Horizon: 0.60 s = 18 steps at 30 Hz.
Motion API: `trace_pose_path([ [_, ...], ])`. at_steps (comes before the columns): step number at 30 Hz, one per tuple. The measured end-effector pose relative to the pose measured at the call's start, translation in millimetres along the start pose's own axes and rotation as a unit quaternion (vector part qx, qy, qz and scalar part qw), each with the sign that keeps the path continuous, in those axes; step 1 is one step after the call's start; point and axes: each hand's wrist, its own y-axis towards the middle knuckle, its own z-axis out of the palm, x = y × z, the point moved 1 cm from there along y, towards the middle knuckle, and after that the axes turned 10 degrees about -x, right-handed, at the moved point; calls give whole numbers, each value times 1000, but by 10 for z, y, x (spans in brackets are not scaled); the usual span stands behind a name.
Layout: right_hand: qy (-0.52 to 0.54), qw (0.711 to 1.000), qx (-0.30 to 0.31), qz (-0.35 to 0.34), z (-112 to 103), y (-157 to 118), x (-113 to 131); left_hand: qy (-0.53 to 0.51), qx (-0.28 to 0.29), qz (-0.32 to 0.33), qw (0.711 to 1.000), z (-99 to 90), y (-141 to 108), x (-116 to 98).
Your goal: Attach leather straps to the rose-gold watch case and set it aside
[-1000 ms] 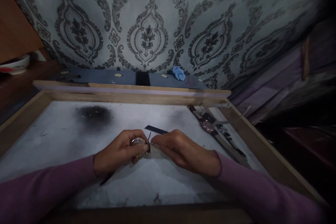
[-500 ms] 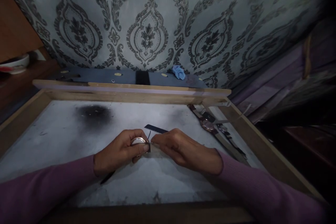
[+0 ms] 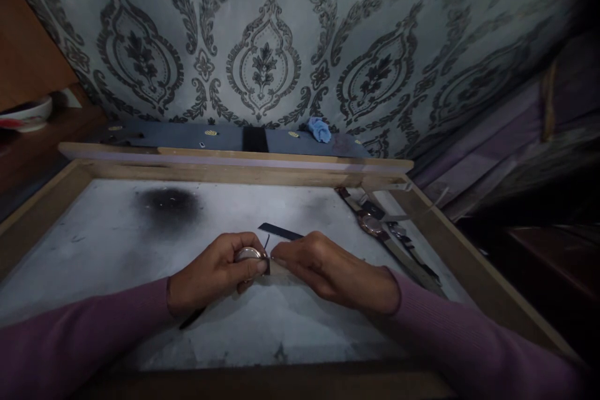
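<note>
My left hand (image 3: 222, 270) is closed round a round, silver-rimmed watch case (image 3: 247, 254), thumb in front and fingers behind. A small dark piece (image 3: 267, 265) shows at the case's right side beside the thumb, and a thin dark stick-like piece (image 3: 267, 240) juts up there. Close to that side, my right hand (image 3: 328, 262) has its fingers pressed together at the tips. Whatever those fingertips pinch is too small to make out. Beyond the right hand a dark flat strip (image 3: 280, 230) shows, its right end hidden by the hand. A dark, thin end (image 3: 191, 319) pokes out under my left wrist.
A brown watch (image 3: 370, 224) and a darker watch (image 3: 400, 234) with long straps lie at the right of the white, wood-rimmed tray-like tabletop (image 3: 225, 200). A raised wooden rim (image 3: 234, 159) runs along the back. Behind it sits a crumpled blue cloth (image 3: 319, 130).
The watch case has tipped slightly in my left hand, so its face looks narrower. My right hand has shifted a touch to the right.
</note>
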Motion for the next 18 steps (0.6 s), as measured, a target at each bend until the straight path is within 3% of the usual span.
trace_pose_path([
  [18,29,1000,-2,-1,-21,17,12,-9,-3,0,1000,32,-20,4],
])
